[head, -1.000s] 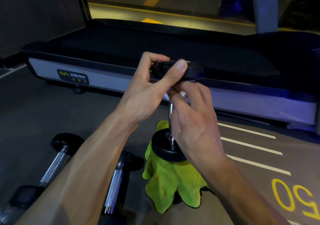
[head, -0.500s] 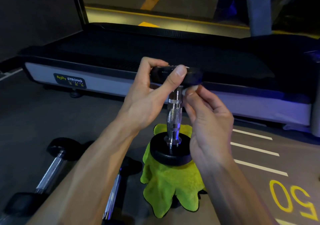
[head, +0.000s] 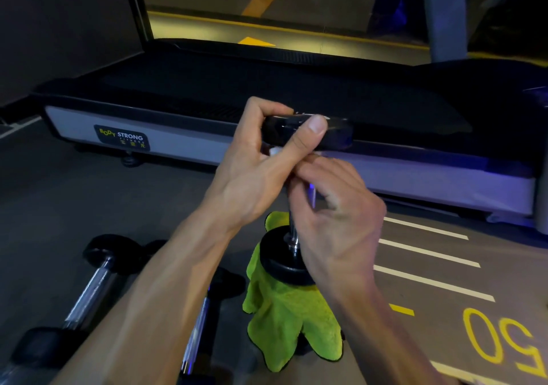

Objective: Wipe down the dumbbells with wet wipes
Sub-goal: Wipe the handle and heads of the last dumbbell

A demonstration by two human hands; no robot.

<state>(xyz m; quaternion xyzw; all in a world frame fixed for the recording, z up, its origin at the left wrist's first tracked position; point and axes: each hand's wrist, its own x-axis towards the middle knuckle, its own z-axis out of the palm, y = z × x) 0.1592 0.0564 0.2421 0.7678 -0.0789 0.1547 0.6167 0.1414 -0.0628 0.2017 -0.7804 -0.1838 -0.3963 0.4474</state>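
Over the green cloth (head: pixel 292 319), the dumbbell (head: pixel 307 132) stands upright, its long axis vertical; left hand (head: pixel 255 174) grips its top head, right hand (head: pixel 335 215) curls round the handle.

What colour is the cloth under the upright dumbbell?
Bright lime green; the cloth under the dumbbell shows best in the head view.

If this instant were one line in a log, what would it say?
step: wiping handle | left hand: grips top of upright dumbbell | right hand: curled round handle, wipe barely visible | underneath: green cloth
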